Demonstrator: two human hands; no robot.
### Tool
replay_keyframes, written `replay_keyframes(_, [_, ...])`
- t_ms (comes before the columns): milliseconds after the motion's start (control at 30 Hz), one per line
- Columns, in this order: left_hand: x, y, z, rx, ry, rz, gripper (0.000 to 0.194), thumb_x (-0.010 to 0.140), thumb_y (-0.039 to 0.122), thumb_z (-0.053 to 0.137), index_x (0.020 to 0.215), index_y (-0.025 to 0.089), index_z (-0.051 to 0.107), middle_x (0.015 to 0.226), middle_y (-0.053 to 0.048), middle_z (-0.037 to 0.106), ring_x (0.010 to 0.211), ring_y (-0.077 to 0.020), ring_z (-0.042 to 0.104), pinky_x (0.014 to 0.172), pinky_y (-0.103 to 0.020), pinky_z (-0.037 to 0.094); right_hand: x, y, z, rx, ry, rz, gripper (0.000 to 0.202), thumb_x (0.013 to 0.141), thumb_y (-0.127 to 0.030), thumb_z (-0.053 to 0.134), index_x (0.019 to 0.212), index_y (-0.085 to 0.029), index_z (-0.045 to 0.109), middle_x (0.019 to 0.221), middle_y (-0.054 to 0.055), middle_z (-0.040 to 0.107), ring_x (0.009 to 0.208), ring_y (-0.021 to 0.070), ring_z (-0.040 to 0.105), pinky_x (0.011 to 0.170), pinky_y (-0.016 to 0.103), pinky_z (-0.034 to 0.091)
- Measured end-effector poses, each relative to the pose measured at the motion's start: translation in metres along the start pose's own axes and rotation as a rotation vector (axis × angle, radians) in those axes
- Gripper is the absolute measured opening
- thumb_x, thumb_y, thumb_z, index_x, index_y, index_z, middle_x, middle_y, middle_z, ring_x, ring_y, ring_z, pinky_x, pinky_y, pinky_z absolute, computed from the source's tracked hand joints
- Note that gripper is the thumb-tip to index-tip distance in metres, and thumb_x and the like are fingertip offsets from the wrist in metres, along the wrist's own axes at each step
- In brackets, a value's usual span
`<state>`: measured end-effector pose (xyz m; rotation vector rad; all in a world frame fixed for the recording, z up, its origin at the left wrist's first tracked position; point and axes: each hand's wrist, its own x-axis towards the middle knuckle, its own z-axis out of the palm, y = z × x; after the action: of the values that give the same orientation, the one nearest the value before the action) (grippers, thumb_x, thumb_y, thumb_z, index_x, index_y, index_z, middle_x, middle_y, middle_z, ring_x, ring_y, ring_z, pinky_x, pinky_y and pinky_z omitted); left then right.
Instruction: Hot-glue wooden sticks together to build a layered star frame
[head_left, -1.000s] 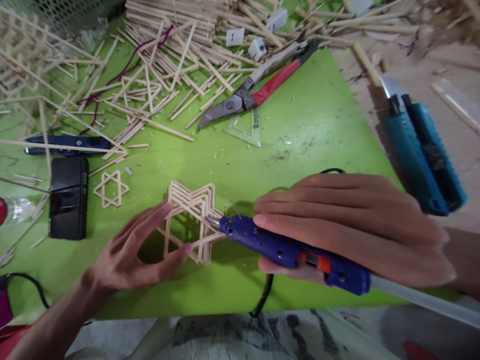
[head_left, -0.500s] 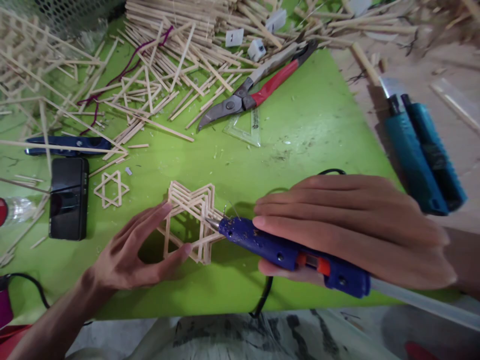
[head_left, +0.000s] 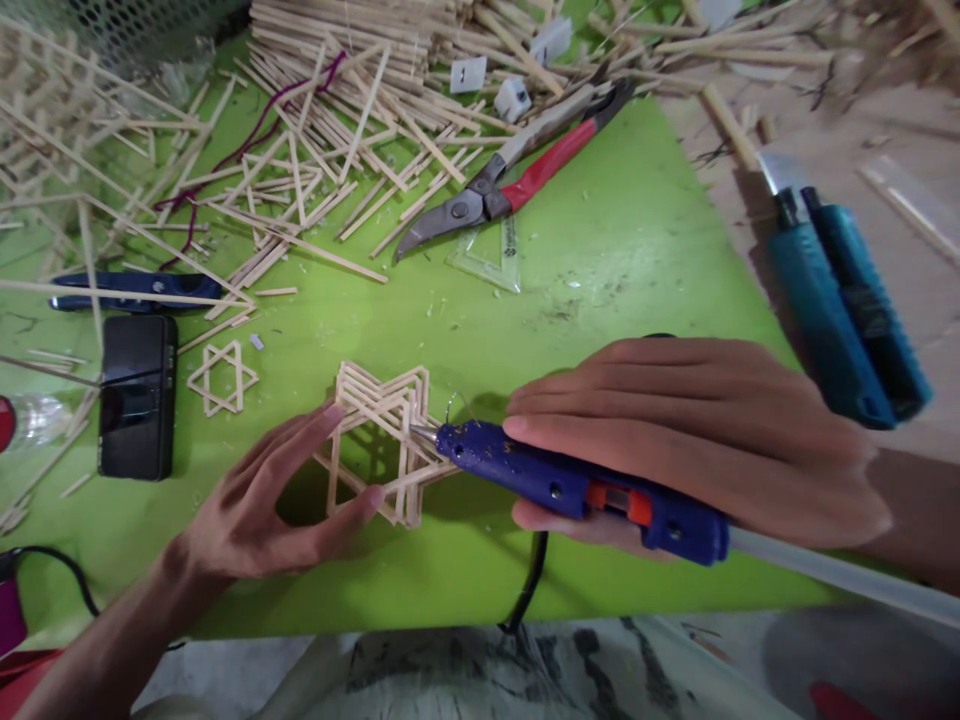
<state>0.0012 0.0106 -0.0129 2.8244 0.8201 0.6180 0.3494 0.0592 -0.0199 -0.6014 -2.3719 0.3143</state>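
Observation:
On the green tabletop stands a stacked star frame (head_left: 407, 470) built from thin wooden sticks. My left hand (head_left: 277, 500) steadies it from the left, the index finger at its upper left corner and the thumb on its lower side. In my right hand (head_left: 690, 440) is a blue hot glue gun (head_left: 517, 460) with an orange part and a clear glue stick out of its back end. Its metal nozzle touches or hovers just over the star's right side; I cannot tell which. A thin glue strand curls above the nozzle. My right palm hides part of the gun.
A small flat stick star (head_left: 223, 379) lies left, beside a black phone-like device (head_left: 137, 398). Loose wooden sticks (head_left: 300, 190) heap at the back, with red-handled pruning shears (head_left: 487, 190) and a clear set square (head_left: 491, 262) before them. Teal cutters (head_left: 832, 300) lie right.
My right hand and the glue gun have shifted slightly up, with the gun's back end raised and the nozzle a little higher on the star. My left hand and the star have stayed put.

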Motion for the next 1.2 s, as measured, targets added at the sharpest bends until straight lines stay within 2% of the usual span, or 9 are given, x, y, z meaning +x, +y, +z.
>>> replay_keyframes(100, [0.0006,0.0002,-0.0001,0.006,-0.008,-0.016,0.03,0.081,0.004,0.083,0.106,0.019,0.075,0.177,-0.014,0.033,0.143,-0.0362,0.064,0.109,-0.049,0.067,0.0007,-0.0004,0.0001,0.004,0.001,-0.011,0.041,0.09,-0.034,0.088,0.12,-0.012,0.071,0.096,0.011,0.084,0.095,0.0222,0.083,0.081,0.037,0.07])
replay_keyframes(500, [-0.0005,0.0012,-0.0003,0.018,-0.006,-0.015,0.031,0.081,0.005,0.083,0.107,0.019,0.075,0.176,-0.015,0.035,0.14,-0.0372,0.066,0.106,-0.049,0.069,-0.0009,-0.0005,-0.0013,0.04,-0.031,0.015,0.041,0.093,-0.038,0.085,0.124,-0.016,0.069,0.098,0.009,0.084,0.096,0.0203,0.082,0.084,0.037,0.069])
replay_keyframes(667, [0.0011,0.0017,-0.001,0.027,-0.015,-0.019,0.034,0.079,0.003,0.083,0.107,0.02,0.075,0.173,-0.016,0.039,0.137,-0.0383,0.068,0.103,-0.049,0.071,-0.0006,0.0011,-0.0016,0.045,-0.02,-0.004,0.042,0.093,-0.04,0.085,0.123,-0.015,0.069,0.096,0.01,0.084,0.095,0.0202,0.082,0.082,0.036,0.069])
replay_keyframes(867, [-0.0012,0.0009,0.0001,0.038,-0.005,-0.023,0.041,0.08,0.009,0.085,0.117,0.023,0.074,0.173,-0.015,0.04,0.137,-0.0373,0.068,0.101,-0.049,0.072,-0.0015,0.001,-0.0016,0.055,-0.031,-0.003,0.043,0.09,-0.037,0.087,0.123,-0.015,0.07,0.097,0.009,0.084,0.096,0.0213,0.083,0.083,0.035,0.07])
replay_keyframes(1033, [-0.0003,0.0001,-0.0005,0.037,-0.01,-0.017,0.038,0.081,0.009,0.084,0.115,0.023,0.074,0.172,-0.013,0.041,0.139,-0.036,0.067,0.102,-0.049,0.071,0.0002,-0.0005,0.0005,0.038,-0.006,0.01,0.04,0.092,-0.039,0.085,0.123,-0.017,0.072,0.096,0.009,0.084,0.094,0.0223,0.083,0.081,0.037,0.071])
replay_keyframes(1200, [0.0003,-0.0012,-0.0012,0.015,-0.013,0.002,0.027,0.083,0.009,0.083,0.107,0.018,0.075,0.176,-0.015,0.035,0.143,-0.0367,0.063,0.109,-0.048,0.068,0.0028,-0.0022,0.0006,0.03,-0.003,0.029,0.035,0.092,-0.032,0.086,0.121,-0.017,0.073,0.098,0.009,0.085,0.095,0.0242,0.083,0.082,0.039,0.071])
